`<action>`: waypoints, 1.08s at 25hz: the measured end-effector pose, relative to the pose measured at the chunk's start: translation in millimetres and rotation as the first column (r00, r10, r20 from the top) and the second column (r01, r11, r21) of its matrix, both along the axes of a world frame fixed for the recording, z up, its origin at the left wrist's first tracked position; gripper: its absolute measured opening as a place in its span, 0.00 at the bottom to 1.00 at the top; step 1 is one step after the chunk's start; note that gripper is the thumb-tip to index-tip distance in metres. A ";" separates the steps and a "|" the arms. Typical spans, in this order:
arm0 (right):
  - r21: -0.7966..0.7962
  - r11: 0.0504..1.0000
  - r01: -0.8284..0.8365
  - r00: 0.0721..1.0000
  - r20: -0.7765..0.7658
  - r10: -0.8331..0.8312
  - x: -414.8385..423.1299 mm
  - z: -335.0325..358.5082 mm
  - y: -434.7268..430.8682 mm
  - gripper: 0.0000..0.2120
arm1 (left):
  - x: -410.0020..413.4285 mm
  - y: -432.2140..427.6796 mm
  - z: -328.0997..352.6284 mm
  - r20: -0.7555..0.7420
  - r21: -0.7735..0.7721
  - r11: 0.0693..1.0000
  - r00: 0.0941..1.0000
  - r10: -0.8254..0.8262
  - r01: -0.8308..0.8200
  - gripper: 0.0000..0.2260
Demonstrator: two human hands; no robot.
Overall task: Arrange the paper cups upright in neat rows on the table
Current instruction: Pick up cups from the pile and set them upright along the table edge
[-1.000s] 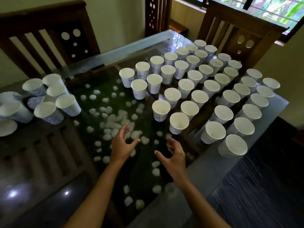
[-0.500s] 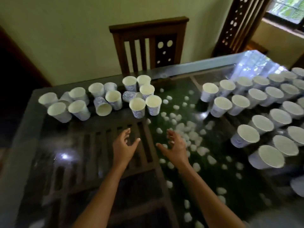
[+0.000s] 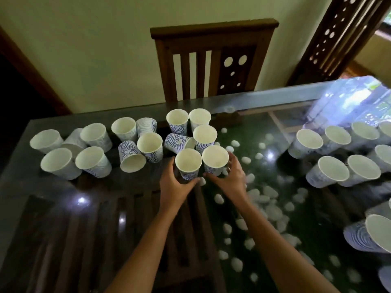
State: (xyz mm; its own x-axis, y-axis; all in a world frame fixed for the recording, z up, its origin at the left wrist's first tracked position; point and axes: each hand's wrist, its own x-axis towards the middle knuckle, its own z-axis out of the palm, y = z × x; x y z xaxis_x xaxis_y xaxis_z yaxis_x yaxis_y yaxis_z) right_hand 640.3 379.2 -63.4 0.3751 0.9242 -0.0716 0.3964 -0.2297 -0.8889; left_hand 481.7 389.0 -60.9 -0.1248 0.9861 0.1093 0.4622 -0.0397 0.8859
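A loose cluster of white paper cups with blue swirl print stands at the far left of the glass table. Most are upright. One tipped cup and another tipped cup lie on their sides, and one upside-down cup stands on its rim. My left hand wraps round the base of the front upright cup. My right hand holds the neighbouring upright cup, which touches the first. Rows of upright cups run along the right side.
White pebbles lie under the glass on a green bed in the table's middle. A wooden chair stands behind the far edge, and a carved wooden panel rises at the back right. More cups reach the right edge.
The view swung left from the rows to the loose cluster. Both hands, empty and spread before, reached forward and closed round the two front cups of the cluster.
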 end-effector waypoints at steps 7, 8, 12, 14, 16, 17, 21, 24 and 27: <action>0.124 0.992 0.030 0.998 -0.056 -0.023 5.8 4.2 -1.1 0.33 | 10.5 1.5 -0.6 0.045 0.042 0.997 0.997 0.056 -0.057 0.30; 0.127 0.991 0.030 0.998 -0.060 -0.023 9.4 7.1 -12.4 0.33 | 11.5 -7.2 2.0 0.039 0.044 0.998 0.998 0.040 -0.042 0.30; 0.124 0.991 0.053 0.997 -0.062 -0.045 26.4 16.6 -77.2 0.34 | 22.1 -55.3 14.7 0.017 0.053 0.998 1.000 -0.021 0.020 0.30; 0.139 0.985 0.101 0.994 -0.064 -0.093 39.8 19.9 -120.9 0.34 | 35.3 -88.5 20.0 0.003 0.033 0.997 0.997 -0.071 0.071 0.31; 0.153 0.978 0.144 0.989 -0.059 -0.136 57.2 21.9 -166.9 0.33 | 54.1 -123.5 23.0 -0.003 0.026 0.990 0.991 -0.135 0.135 0.32; 0.150 0.975 0.164 0.986 -0.060 -0.157 65.8 23.3 -188.2 0.33 | 63.6 -139.5 22.9 -0.010 0.016 0.986 0.986 -0.168 0.168 0.32; 0.172 0.931 0.322 0.947 -0.052 -0.318 103.6 26.9 -271.5 0.32 | 112.5 -198.9 23.3 0.022 -0.029 0.948 0.949 -0.316 0.316 0.31; 0.186 0.860 0.475 0.879 -0.060 -0.473 133.7 23.8 -332.6 0.32 | 158.8 -240.1 21.7 0.032 -0.045 0.879 0.880 -0.474 0.475 0.31; 0.181 0.771 0.610 0.790 -0.067 -0.610 160.5 20.8 -380.7 0.32 | 203.0 -274.1 23.5 0.036 -0.068 0.804 0.807 -0.589 0.590 0.32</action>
